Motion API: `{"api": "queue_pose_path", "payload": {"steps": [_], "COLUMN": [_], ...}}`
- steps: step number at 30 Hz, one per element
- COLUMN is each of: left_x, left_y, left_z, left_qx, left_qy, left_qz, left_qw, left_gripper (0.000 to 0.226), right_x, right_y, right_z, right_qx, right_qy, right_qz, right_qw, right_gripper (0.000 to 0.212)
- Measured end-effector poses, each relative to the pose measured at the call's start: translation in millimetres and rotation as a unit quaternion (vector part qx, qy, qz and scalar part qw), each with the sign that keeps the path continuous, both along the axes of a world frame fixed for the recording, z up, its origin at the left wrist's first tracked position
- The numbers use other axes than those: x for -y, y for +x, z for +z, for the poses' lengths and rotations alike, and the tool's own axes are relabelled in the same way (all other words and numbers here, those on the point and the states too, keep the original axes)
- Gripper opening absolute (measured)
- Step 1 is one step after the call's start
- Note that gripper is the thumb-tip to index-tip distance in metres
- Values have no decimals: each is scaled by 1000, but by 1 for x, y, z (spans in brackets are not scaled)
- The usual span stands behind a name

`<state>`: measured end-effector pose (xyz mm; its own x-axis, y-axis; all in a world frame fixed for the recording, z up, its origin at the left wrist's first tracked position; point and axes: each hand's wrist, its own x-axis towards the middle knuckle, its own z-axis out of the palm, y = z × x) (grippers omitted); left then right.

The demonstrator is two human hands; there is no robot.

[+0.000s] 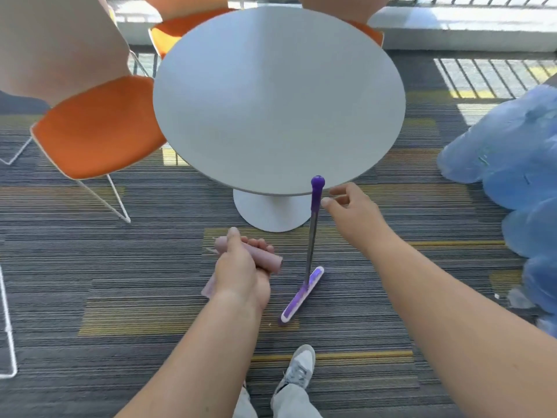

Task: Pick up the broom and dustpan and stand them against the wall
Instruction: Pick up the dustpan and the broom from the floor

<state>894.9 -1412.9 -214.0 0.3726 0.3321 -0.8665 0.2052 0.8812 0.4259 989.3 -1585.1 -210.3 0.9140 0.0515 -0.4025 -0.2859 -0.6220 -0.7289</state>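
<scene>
The broom [310, 251] stands upright on the striped carpet [120, 267], its purple head on the floor and its handle top at the edge of the round white table [271, 95]. The right hand [355, 212] is open, fingers just beside the handle, not gripping. The left hand [241, 270] is closed around the pink dustpan [265, 257] handle; orange chairs [96, 128] stand to the left.
</scene>
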Motion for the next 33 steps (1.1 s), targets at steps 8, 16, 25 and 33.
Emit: {"api": "queue_pose_path", "payload": {"steps": [8, 16, 25, 33], "left_x": [-27, -41, -47, -78], "left_y": [-3, 1, -4, -23], "left_z": [4, 12, 18, 35], "left_qx": [-3, -12, -22, -18], "left_qy": [259, 317, 333, 326], "left_qz": [-345, -454, -521, -585], "left_qw": [902, 832, 786, 743], "left_gripper": [44, 55, 70, 65], "right_x": [-14, -23, 19, 37], "right_y": [34, 55, -3, -71], "right_z": [-19, -48, -61, -33], "right_qx": [55, 109, -32, -54], "right_qy": [-70, -198, -89, -61], "right_qz": [78, 117, -9, -73], "right_qw": [993, 967, 995, 994], "right_gripper": [62, 25, 17, 10]}}
